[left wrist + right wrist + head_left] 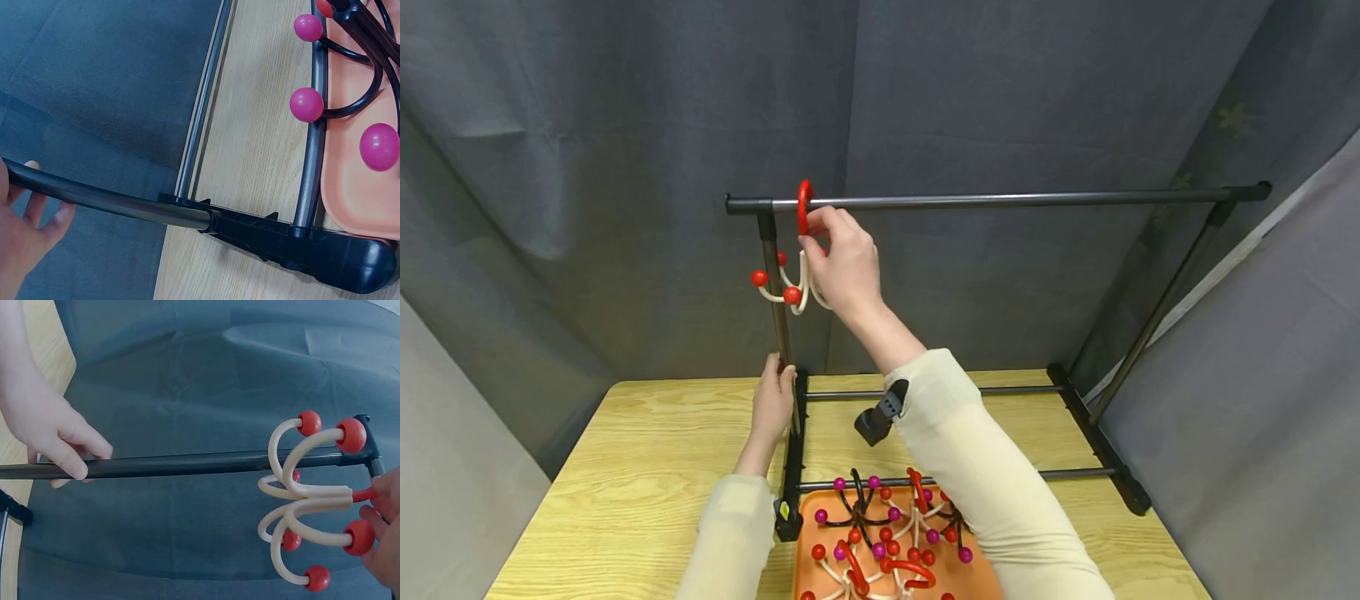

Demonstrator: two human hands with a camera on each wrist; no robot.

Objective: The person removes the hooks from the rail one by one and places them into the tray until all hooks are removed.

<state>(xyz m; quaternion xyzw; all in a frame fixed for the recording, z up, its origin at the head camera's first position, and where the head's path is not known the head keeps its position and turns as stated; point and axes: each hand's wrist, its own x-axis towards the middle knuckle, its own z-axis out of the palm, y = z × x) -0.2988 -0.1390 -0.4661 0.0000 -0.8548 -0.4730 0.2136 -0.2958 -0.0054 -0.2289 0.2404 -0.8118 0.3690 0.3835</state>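
Observation:
My right hand (850,262) pinches the red hook (805,200) of a white multi-arm hanger, and that hook is at the left end of the rack's top bar (970,201). The hanger's curved white arms (312,490) end in red balls and hang below the hook, beside the left post. Lower down, my left hand (771,407) grips the left upright post (119,199) of the black rack, thumb on one side and fingers around the other. Whether the hook rests its weight on the bar I cannot tell.
An orange tray (806,533) at the rack's front holds several more hangers, some black (857,512) with pink balls, others white with red balls and red hooks. The rack's feet (1097,442) stand on the wooden table (625,483). Grey curtains (962,100) hang behind.

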